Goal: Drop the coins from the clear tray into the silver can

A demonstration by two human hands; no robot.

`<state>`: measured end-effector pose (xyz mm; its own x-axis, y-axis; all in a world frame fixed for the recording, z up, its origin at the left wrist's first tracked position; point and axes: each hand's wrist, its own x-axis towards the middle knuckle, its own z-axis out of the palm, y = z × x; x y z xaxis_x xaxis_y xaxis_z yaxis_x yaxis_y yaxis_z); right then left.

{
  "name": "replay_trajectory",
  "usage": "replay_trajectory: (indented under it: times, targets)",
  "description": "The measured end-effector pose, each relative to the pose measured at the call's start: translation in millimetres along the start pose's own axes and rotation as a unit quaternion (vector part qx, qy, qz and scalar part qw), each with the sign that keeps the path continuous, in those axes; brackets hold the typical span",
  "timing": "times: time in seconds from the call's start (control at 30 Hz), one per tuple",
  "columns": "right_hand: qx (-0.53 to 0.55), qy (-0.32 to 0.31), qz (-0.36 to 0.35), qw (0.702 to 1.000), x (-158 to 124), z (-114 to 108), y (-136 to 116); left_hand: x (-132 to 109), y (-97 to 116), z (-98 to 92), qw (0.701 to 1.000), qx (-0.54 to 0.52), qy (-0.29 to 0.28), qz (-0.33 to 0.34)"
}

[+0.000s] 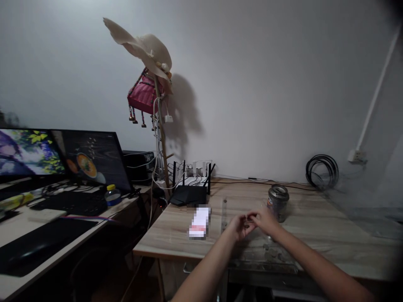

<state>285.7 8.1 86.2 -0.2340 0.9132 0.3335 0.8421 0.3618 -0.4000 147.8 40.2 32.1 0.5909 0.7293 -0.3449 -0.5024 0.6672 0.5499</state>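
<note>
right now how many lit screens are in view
2: a lit screen with foliage at far left, and a dark screen showing an orange bowl beside it; others may lie outside the frame.

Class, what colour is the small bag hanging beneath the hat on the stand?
Pink-red, with dark bead tassels: the bag, seen in the head view.

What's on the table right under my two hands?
Under the left hand and right hand lies a clear plastic sheet with small coin-like bits. The hands cover whatever they pinch.

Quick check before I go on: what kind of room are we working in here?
Probably a home office or bedroom desk corner: two lit monitors, a router with tangled cables, and a hat on a stand against a bare wall.
</note>
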Motion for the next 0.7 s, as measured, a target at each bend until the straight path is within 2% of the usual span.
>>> replay_trajectory:
  times: [0.07,0.13,0.2,0.3,0.4,0.53,0.6,0.63,0.7]
  targets:
    - [-0.055,0.087,0.017,0.995,12,-26,14,0,0,-1.5,1.0,0.018,0.01,-0.015]
    - [-0.164,0.14,0.098,0.972,29,-57,35,-1,0,-2.6,0.999,0.035,0.021,-0.02]
    - [-0.234,0.135,0.168,0.948,46,-83,57,-1,0,-2.9,0.999,0.042,0.024,-0.016]
    - [-0.254,0.107,0.197,0.941,59,-101,82,0,-2,-3.2,0.999,0.045,0.018,-0.013]
    - [-0.266,0.089,0.209,0.937,59,-101,88,3,-3,-4.4,0.999,0.04,0.024,-0.012]
    - [-0.277,0.106,0.194,0.935,49,-87,70,7,-1,-6.1,0.999,0.02,0.035,0.005]
    - [-0.267,0.105,0.142,0.947,38,-70,51,6,0,-5.7,0.999,0.002,0.035,0.026]
    - [-0.244,0.085,0.072,0.963,31,-58,40,5,1,-5.0,0.999,-0.009,0.032,0.037]
    - [-0.218,0.03,-0.001,0.976,15,-32,15,2,3,-3.1,0.998,-0.025,0.019,0.058]
